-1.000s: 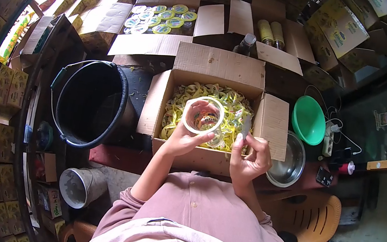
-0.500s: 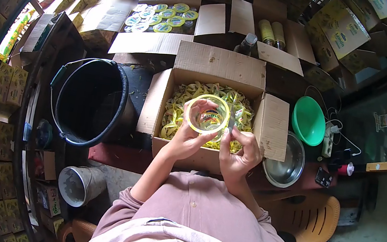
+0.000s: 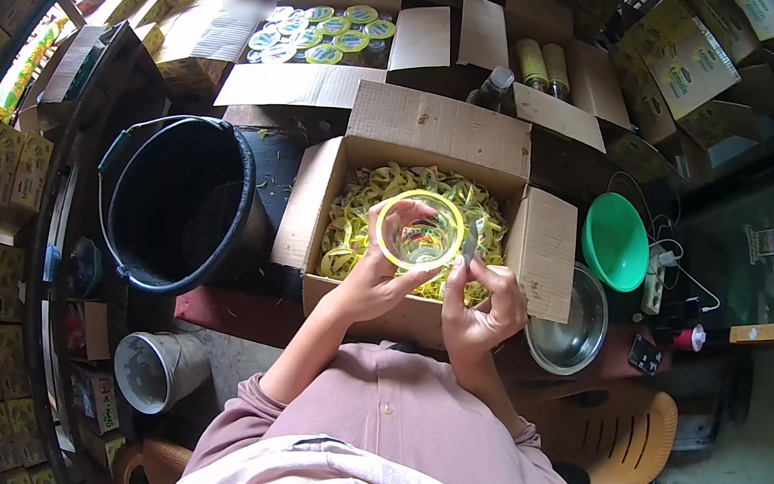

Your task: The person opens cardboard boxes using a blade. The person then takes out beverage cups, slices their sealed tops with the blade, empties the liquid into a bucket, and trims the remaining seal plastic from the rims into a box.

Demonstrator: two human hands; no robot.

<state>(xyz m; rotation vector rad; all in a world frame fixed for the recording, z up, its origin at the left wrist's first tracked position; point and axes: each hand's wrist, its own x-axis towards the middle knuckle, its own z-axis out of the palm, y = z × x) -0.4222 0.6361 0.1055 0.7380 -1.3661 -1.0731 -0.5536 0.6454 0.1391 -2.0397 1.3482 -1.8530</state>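
Note:
A clear plastic cup with a yellow rim (image 3: 415, 265) is in my left hand (image 3: 377, 279), its mouth turned up toward the camera. My right hand (image 3: 485, 308) pinches a small thin grey piece (image 3: 471, 239), which looks like a blade, close to the right side of the cup's rim. Both hands are over the near part of an open cardboard box (image 3: 440, 131). Crumpled yellow-green strips (image 3: 363, 200) fill this box. Whether the thin piece touches the cup cannot be told.
Left stands a large black bucket (image 3: 243, 209), with a grey pail (image 3: 197, 369) below. Right are a green bowl (image 3: 617, 240), a metal bowl (image 3: 590, 350) and an orange chair (image 3: 653, 446). Behind are a box of lidded cups (image 3: 329, 35) and a bottle (image 3: 492, 88).
My right hand has moved left with the thin piece, closer to the cup. The cup has shifted slightly right in my left hand, and its rim now looks bright yellow.

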